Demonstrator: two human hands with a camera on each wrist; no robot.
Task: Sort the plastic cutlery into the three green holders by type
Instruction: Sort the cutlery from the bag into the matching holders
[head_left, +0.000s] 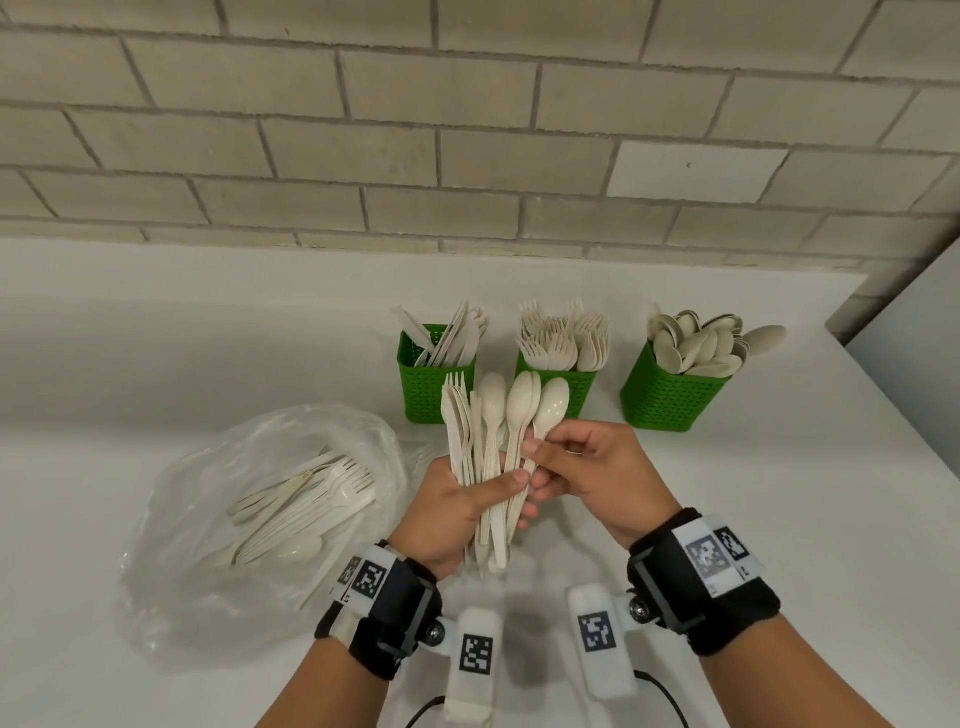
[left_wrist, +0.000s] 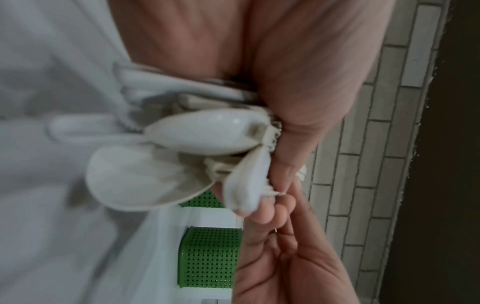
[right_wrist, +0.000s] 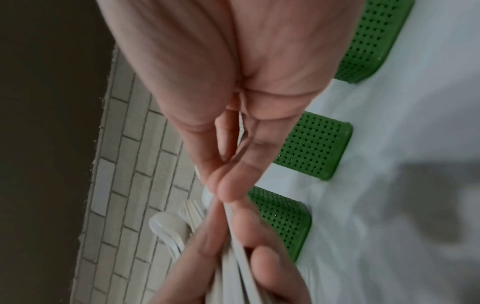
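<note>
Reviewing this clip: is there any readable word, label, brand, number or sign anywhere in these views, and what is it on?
No readable words, brands or numbers in any view.
Left wristband: black-and-white square code markers, patterns only, no letters.
Right wristband: the same kind of markers; small print beside one is too small to read.
Two white camera housings at the wrists: one marker each, no text.
Green holders, cutlery bundle, plastic bag and brick wall: no print visible.

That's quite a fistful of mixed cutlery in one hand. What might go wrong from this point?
1. The left hand grips a fanned bundle of cutlery loosely; as the right hand pinches one spoon out, neighbours may slide free and fall.
2. The spoon holder already looks heaped, with one spoon overhanging its rim, so another could tip spoons out.
3. Forks and spoons overlap in the bundle, so one could snag and follow the spoon.
</note>
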